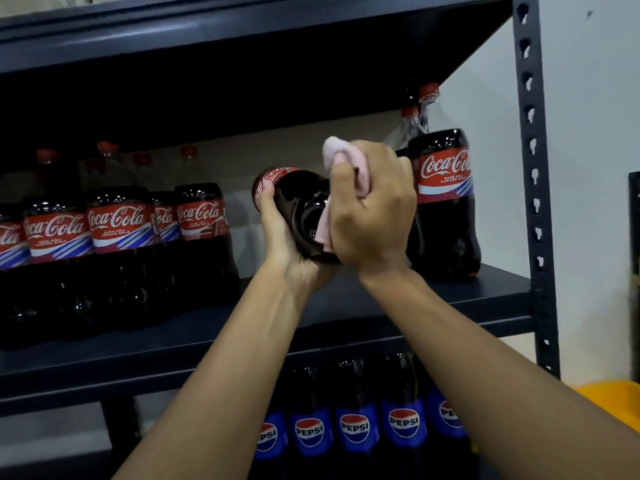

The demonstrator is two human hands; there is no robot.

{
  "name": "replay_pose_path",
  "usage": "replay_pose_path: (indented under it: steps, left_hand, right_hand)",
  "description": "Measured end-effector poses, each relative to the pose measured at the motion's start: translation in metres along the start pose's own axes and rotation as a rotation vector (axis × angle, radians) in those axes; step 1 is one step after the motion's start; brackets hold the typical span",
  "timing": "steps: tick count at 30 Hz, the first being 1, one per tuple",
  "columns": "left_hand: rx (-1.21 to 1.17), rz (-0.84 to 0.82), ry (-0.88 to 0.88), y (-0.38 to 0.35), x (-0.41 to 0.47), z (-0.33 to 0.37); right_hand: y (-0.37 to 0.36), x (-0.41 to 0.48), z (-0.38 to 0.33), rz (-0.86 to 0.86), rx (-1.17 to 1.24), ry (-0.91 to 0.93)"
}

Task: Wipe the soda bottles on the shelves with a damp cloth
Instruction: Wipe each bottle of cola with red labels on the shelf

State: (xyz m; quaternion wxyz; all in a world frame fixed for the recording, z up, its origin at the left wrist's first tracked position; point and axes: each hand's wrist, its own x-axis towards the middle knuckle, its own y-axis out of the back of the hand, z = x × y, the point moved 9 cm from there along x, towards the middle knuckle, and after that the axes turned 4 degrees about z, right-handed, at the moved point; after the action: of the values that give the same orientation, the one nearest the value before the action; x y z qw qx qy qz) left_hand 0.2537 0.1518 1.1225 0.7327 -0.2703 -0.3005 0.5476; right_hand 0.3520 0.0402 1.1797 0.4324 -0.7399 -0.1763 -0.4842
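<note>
A dark Coca-Cola bottle (298, 199) is tipped on its side above the middle shelf, its base turned toward me. My left hand (280, 233) grips it from below and the left, thumb on the red label. My right hand (372, 209) holds a pink cloth (341, 157) bunched in its fingers and presses it against the bottle's base. The bottle's neck and cap are hidden behind it.
Several upright Coca-Cola bottles (121, 237) stand at the left of the dark metal shelf (398, 306), and two more (445, 202) at the right by the perforated upright post (535, 202). Pepsi bottles (356, 427) fill the shelf below. Something yellow (609, 400) sits at lower right.
</note>
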Motion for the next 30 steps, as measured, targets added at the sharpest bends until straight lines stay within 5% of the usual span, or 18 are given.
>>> replay_pose_path:
  steps: [7,11,14,18,25,28,30]
  left_hand:
    - [0.172,0.123,-0.018,0.041,0.007,0.007]
    - [0.273,0.208,-0.158,0.060,0.005,0.027]
    - [0.382,0.230,-0.252,0.067,0.000,0.046]
    - [0.516,0.251,-0.347,0.075,-0.004,0.067]
    - [0.662,0.244,-0.441,0.091,-0.007,0.086]
    - [0.704,0.243,-0.476,0.096,-0.012,0.089]
    - [0.742,0.248,-0.515,0.100,-0.016,0.093]
  right_hand:
    - [-0.031,-0.017,0.067,-0.417,0.052,-0.547]
    - [-0.032,-0.017,0.093,-0.724,-0.310,-0.380]
    - [-0.037,-0.057,0.110,-1.150,-0.647,-0.204]
    - [-0.026,-0.139,0.131,-1.741,-0.794,-0.305]
    - [-0.039,-0.149,0.142,-1.755,-0.770,-0.454]
    - [-0.054,-0.130,0.125,-1.569,-0.669,-0.410]
    - [-0.065,-0.115,0.103,-1.377,-0.380,-0.508]
